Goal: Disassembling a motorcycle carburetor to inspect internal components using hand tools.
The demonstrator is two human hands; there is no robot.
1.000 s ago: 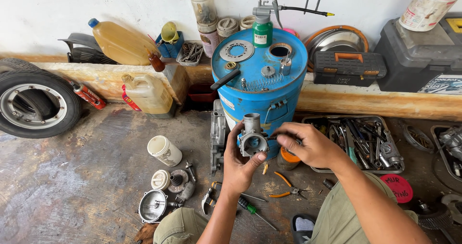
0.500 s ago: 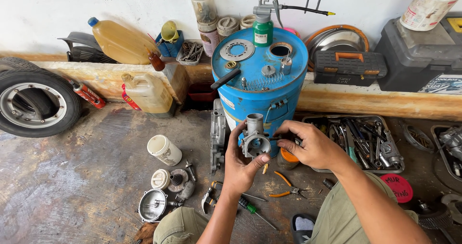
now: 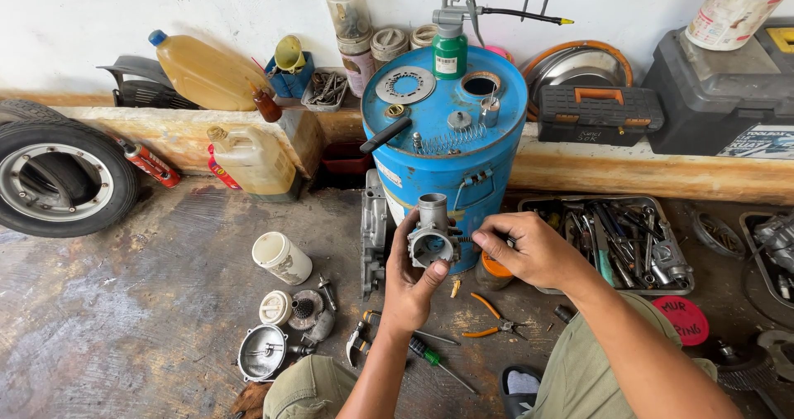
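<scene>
A grey metal carburetor body [image 3: 432, 235] is held up in front of a blue steel drum [image 3: 451, 146]. My left hand [image 3: 409, 282] grips it from below, thumb across its round opening. My right hand [image 3: 529, 249] pinches a small part at the carburetor's right side; what the fingers hold is too small to tell. Both forearms reach up from my knees at the bottom edge.
On the drum top lie a green spray bottle [image 3: 449, 53], a ring gasket, a spring and small parts. A metal tray of tools [image 3: 622, 241] sits right. Orange pliers [image 3: 488, 320], screwdrivers, a white cup [image 3: 281, 258] and engine parts lie on the floor. A tyre [image 3: 58, 179] lies at the left.
The carburetor has tilted slightly in my left hand. My right hand has shifted a little against its right side.
</scene>
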